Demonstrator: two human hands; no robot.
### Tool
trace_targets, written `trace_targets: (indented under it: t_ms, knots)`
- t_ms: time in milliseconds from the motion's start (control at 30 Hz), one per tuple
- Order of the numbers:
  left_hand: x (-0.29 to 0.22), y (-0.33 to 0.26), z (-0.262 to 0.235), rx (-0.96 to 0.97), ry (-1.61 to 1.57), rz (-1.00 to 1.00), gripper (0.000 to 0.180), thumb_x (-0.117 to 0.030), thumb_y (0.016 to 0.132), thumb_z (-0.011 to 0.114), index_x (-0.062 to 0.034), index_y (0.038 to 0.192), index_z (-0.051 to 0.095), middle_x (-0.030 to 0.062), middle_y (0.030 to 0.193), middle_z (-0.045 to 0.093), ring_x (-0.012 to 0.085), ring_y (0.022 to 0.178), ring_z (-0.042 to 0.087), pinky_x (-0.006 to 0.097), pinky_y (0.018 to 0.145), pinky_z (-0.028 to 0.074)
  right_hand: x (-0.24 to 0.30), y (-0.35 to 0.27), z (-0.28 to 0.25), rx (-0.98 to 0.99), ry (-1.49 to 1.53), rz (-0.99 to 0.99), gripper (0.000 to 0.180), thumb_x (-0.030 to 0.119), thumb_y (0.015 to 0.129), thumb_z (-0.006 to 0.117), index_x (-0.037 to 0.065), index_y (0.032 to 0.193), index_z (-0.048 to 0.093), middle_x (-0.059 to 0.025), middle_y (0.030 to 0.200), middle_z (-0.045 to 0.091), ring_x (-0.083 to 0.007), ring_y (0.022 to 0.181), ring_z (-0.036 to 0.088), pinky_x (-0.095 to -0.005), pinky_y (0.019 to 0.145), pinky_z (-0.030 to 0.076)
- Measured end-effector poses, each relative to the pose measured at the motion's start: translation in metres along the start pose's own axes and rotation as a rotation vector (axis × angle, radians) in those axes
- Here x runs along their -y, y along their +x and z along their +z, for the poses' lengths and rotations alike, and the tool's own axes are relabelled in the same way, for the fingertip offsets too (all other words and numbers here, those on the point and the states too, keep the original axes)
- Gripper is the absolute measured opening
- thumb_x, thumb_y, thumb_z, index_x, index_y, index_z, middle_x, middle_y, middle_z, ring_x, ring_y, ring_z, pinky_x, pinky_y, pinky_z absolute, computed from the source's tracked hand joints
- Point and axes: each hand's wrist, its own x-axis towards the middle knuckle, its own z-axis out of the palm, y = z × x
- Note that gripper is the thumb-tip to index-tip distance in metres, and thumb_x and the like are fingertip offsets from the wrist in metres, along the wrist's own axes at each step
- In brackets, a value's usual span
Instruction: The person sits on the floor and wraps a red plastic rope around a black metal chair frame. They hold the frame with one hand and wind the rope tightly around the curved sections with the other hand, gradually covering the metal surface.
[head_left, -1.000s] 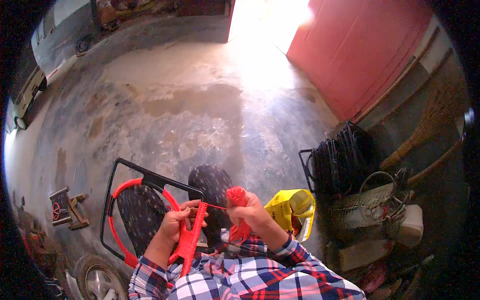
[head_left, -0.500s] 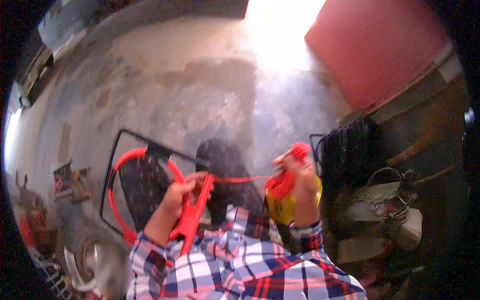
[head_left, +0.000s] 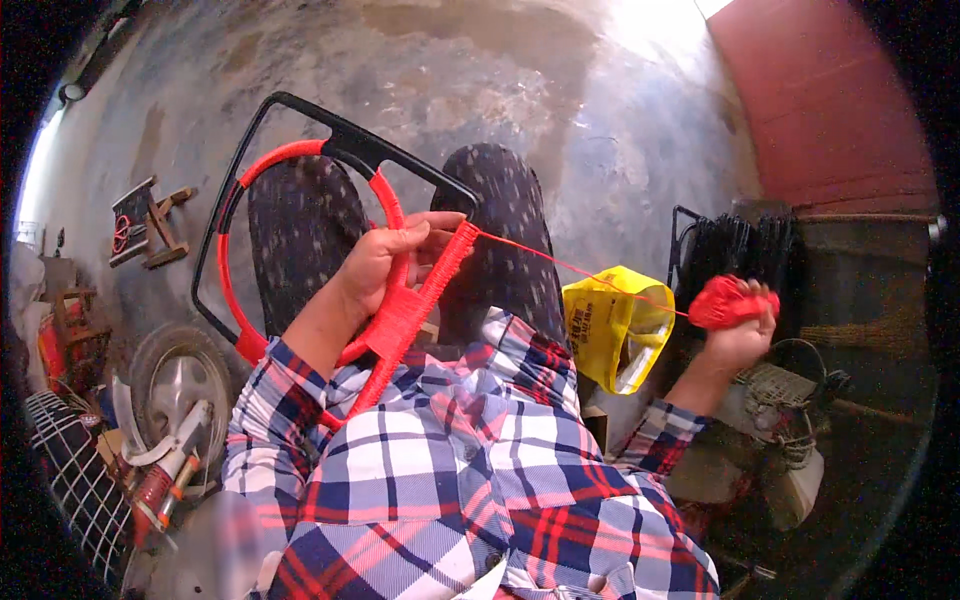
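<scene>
Across my lap lies a black frame [head_left: 405,168] with a ring, its ring and one straight bar largely wrapped in red cord. My left hand [head_left: 385,262] is closed around the red-wrapped ring, its fingers reaching to the wrapped bar's upper end. From that end a single strand of red cord [head_left: 560,262] runs taut to the right. My right hand [head_left: 745,340], out to the right, is closed on a bundle of red cord [head_left: 715,302] at the strand's other end. The strand passes in front of an open yellow bag [head_left: 598,315].
Left on the floor are a small wooden stool [head_left: 150,222], a wheel [head_left: 180,385] and a white wire grid [head_left: 75,480]. Black frames [head_left: 745,250] stand stacked at the right, near a pale woven basket [head_left: 785,390]. A red panel [head_left: 810,100] rises behind them.
My right hand has pulled outward to the right with the cord bundle, lengthening the strand. The view has tilted down, showing more of my lap. My left hand still grips the frame.
</scene>
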Motion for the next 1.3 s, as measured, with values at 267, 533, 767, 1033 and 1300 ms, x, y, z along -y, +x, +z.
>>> trace_targets:
  t_ms: [267,533,767,1033,1300]
  knots:
    - [-0.007,-0.006,0.001,0.057,-0.047,0.004,0.054,-0.036,0.099,0.048,0.0021,0.137,0.048,0.0159,0.129,0.059,0.0261,0.117,0.058,0.039,0.097,0.051,-0.109,-0.119,0.164,1.378,-0.980,0.468,0.039,0.015,0.079,0.068,0.001,0.115,0.062,-0.0116,0.098,0.062,-0.0260,0.090,0.060,-0.0327,0.079,0.048]
    - [-0.001,-0.001,-0.004,0.115,-0.057,0.118,0.059,-0.040,0.097,0.049,0.0042,0.137,0.048,0.0136,0.135,0.054,0.0260,0.126,0.050,0.043,0.106,0.041,-0.157,-0.125,0.207,1.174,-1.305,0.294,0.075,0.016,0.081,0.070,0.001,0.143,0.031,-0.0261,0.094,0.068,-0.0431,0.091,0.066,-0.0485,0.078,0.052]
    - [-0.003,-0.004,0.005,0.115,-0.036,0.059,0.053,-0.038,0.097,0.050,-0.0009,0.134,0.051,0.0112,0.129,0.059,0.0221,0.118,0.057,0.035,0.100,0.045,-0.174,-0.119,0.208,1.134,-1.290,0.295,0.083,0.022,0.081,0.073,0.007,0.147,0.024,-0.0251,0.096,0.067,-0.0432,0.091,0.066,-0.0507,0.076,0.053]
    - [-0.006,-0.006,0.005,0.062,-0.067,0.077,0.048,-0.040,0.093,0.052,0.0000,0.117,0.060,0.0125,0.110,0.068,0.0250,0.099,0.066,0.038,0.084,0.052,-0.155,-0.112,0.219,1.237,-1.262,0.211,0.075,0.015,0.081,0.069,0.007,0.146,0.034,-0.0206,0.095,0.063,-0.0375,0.089,0.065,-0.0422,0.079,0.051]
    - [-0.004,-0.002,-0.001,-0.068,-0.107,0.127,0.045,-0.038,0.089,0.053,0.0001,0.111,0.063,0.0128,0.103,0.069,0.0248,0.089,0.066,0.036,0.074,0.050,-0.157,-0.108,0.224,1.140,-1.151,0.128,0.057,0.009,0.084,0.066,0.006,0.138,0.047,-0.0170,0.109,0.061,-0.0336,0.099,0.062,-0.0408,0.086,0.051]
